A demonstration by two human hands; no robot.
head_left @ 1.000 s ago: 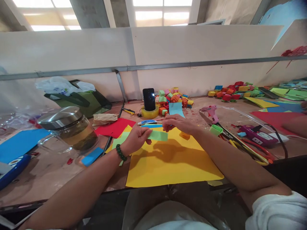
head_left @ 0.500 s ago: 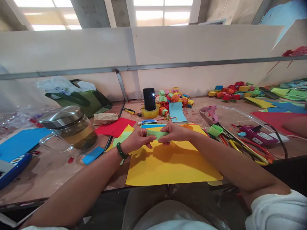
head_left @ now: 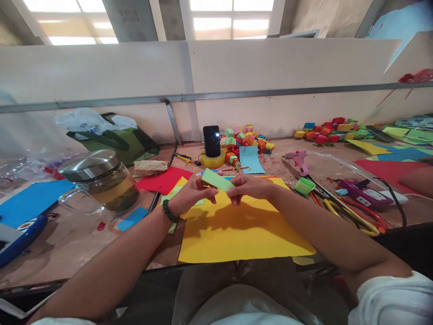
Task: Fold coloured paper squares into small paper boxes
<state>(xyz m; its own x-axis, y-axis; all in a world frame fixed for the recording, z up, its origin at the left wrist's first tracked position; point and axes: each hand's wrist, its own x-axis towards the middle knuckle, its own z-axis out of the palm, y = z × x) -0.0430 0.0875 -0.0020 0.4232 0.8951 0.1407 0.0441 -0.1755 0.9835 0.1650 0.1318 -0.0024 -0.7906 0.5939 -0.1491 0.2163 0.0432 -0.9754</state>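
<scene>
Both my hands hold a small light-green paper strip [head_left: 216, 179] above a large yellow sheet [head_left: 237, 230] lying at the table's front edge. My left hand [head_left: 191, 195], with a dark green bead bracelet at the wrist, pinches the strip's left lower part. My right hand [head_left: 248, 186] pinches its right end. The strip is tilted, its left end raised. More green and blue paper pieces lie under my hands at the sheet's far edge.
A glass jar with a metal lid [head_left: 101, 183] stands at the left. A red sheet [head_left: 164, 179], a phone on a tape roll [head_left: 212, 143], a pile of coloured paper cubes [head_left: 246, 137], a pink glue gun [head_left: 297, 159], a small green box [head_left: 303, 185] and a purple device [head_left: 363, 194] surround the work area.
The green strip lay flat between my hands, was folded or pressed together, and now stands tilted with its left end up. Both hands have stayed over the yellow sheet.
</scene>
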